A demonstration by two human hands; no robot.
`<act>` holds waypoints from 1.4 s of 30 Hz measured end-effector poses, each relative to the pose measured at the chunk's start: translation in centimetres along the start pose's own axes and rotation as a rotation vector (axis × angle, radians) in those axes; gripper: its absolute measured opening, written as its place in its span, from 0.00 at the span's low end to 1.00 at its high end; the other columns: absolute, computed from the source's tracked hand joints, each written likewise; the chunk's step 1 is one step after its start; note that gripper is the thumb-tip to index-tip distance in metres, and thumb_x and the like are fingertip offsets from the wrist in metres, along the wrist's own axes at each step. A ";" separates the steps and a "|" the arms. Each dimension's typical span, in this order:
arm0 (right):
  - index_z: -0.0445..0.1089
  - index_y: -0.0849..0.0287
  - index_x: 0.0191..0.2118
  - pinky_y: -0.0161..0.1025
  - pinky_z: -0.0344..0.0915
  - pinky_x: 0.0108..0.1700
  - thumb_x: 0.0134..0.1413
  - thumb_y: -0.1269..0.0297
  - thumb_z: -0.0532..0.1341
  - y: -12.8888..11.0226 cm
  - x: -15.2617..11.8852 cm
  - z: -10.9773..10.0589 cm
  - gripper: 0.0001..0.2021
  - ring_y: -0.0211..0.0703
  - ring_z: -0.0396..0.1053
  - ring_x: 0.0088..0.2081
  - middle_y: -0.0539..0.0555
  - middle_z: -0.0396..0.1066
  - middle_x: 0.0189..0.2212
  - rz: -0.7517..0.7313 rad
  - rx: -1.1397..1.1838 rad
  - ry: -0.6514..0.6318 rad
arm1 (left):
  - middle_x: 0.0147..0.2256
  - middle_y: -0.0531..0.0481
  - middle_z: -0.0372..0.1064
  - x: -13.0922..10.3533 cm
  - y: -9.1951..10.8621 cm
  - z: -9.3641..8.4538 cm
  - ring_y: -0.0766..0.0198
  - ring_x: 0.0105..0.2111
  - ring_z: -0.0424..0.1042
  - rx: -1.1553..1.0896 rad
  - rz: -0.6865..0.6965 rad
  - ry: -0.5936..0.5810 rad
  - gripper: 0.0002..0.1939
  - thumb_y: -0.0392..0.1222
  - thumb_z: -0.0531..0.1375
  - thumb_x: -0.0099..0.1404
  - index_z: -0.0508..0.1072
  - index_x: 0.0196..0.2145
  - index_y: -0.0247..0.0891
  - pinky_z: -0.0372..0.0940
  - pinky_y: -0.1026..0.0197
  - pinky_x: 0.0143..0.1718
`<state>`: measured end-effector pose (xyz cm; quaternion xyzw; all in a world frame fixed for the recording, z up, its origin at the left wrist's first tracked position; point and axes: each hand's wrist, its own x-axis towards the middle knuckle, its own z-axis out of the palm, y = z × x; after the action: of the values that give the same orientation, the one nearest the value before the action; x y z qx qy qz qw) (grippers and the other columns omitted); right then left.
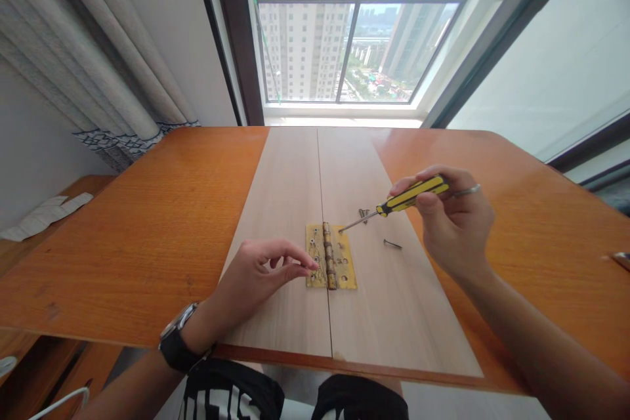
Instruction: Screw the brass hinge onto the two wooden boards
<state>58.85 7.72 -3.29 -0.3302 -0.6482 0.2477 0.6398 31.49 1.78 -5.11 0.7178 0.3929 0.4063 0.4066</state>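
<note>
Brass-coloured hinge (329, 256) lay flat just below the centre of the frame, its barrel along the seam between two pale wood boards (275, 197), one leaf on each. Boards rested on an orange-brown counter (162, 230).

Right hand (455, 230), right of centre, grasped a yellow-and-black screwdriver (412, 196) by the handle; shaft pointed down and leftward, tip at the uppermost hole of the hinge's right leaf. Left hand (268, 269), lower centre-left, had thumb and forefinger drawn close together over the left leaf; could not tell whether anything small was gripped.

Several loose screws (364, 215) lay clustered above and right of the hinge; a single screw (392, 244) lay apart, further right. Grey curtain (88, 39) hung upper left.
</note>
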 end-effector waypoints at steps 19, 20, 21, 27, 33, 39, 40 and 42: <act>0.70 0.53 0.46 0.41 0.76 0.39 0.63 0.68 0.64 0.2 -0.3 -0.2 0.08 0.40 0.76 0.37 0.49 0.78 0.34 -0.142 0.037 -0.083 | 0.35 0.51 0.77 -0.1 -0.6 1.1 0.68 0.35 0.75 0.313 0.264 -0.047 0.06 0.30 0.62 0.69 0.77 0.33 0.35 0.67 0.68 0.38; 0.70 0.54 0.46 0.41 0.76 0.40 0.62 0.68 0.64 0.3 -0.3 -0.2 0.08 0.40 0.76 0.38 0.50 0.77 0.34 -0.150 0.040 -0.083 | 0.36 0.50 0.77 -0.2 -0.6 1.1 0.68 0.36 0.75 0.352 0.325 -0.046 0.06 0.31 0.61 0.69 0.77 0.34 0.35 0.67 0.68 0.38; 0.70 0.54 0.46 0.41 0.76 0.41 0.62 0.68 0.64 0.3 -0.3 -0.2 0.08 0.40 0.76 0.38 0.49 0.77 0.34 -0.153 0.039 -0.083 | 0.36 0.49 0.77 -0.3 -0.6 1.1 0.67 0.36 0.75 0.393 0.375 -0.047 0.06 0.31 0.60 0.70 0.77 0.35 0.35 0.67 0.68 0.39; 0.70 0.53 0.46 0.42 0.76 0.42 0.62 0.69 0.64 0.3 -0.3 -0.3 0.08 0.40 0.76 0.39 0.50 0.77 0.35 -0.155 0.014 -0.090 | 0.36 0.47 0.75 -0.6 -0.3 1.2 0.66 0.35 0.72 0.592 0.491 -0.092 0.07 0.28 0.57 0.71 0.74 0.38 0.34 0.67 0.66 0.36; 0.69 0.53 0.47 0.43 0.76 0.42 0.62 0.68 0.64 0.3 -0.4 -0.5 0.09 0.41 0.77 0.39 0.50 0.77 0.37 -0.125 -0.001 -0.102 | 0.37 0.47 0.76 -0.4 -0.4 1.5 0.64 0.36 0.73 0.596 0.467 -0.116 0.07 0.29 0.57 0.72 0.73 0.38 0.34 0.68 0.64 0.38; 0.69 0.53 0.47 0.40 0.75 0.38 0.63 0.68 0.64 0.4 -0.3 -0.5 0.08 0.38 0.76 0.35 0.49 0.77 0.35 -0.126 -0.001 -0.099 | 0.34 0.52 0.76 -0.4 -0.9 1.7 0.68 0.32 0.72 0.425 0.170 -0.027 0.08 0.29 0.64 0.66 0.76 0.42 0.37 0.67 0.67 0.36; 0.69 0.53 0.47 0.41 0.76 0.38 0.62 0.68 0.64 0.4 -0.2 -0.6 0.08 0.39 0.76 0.36 0.49 0.77 0.35 -0.130 0.005 -0.094 | 0.33 0.53 0.76 -0.4 -0.9 1.7 0.69 0.30 0.71 0.406 0.117 -0.021 0.08 0.29 0.65 0.65 0.77 0.41 0.37 0.66 0.67 0.35; 0.70 0.54 0.46 0.41 0.76 0.39 0.62 0.68 0.65 0.2 0.1 -0.7 0.08 0.40 0.77 0.38 0.50 0.78 0.35 -0.144 0.012 -0.065 | 0.29 0.56 0.74 -0.4 -0.8 1.7 0.70 0.27 0.68 0.380 0.040 -0.018 0.06 0.30 0.66 0.64 0.78 0.39 0.37 0.65 0.67 0.34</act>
<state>59.54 7.82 -3.34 -0.2707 -0.6892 0.2156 0.6365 32.68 1.32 -6.53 0.7931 0.4444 0.3262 0.2590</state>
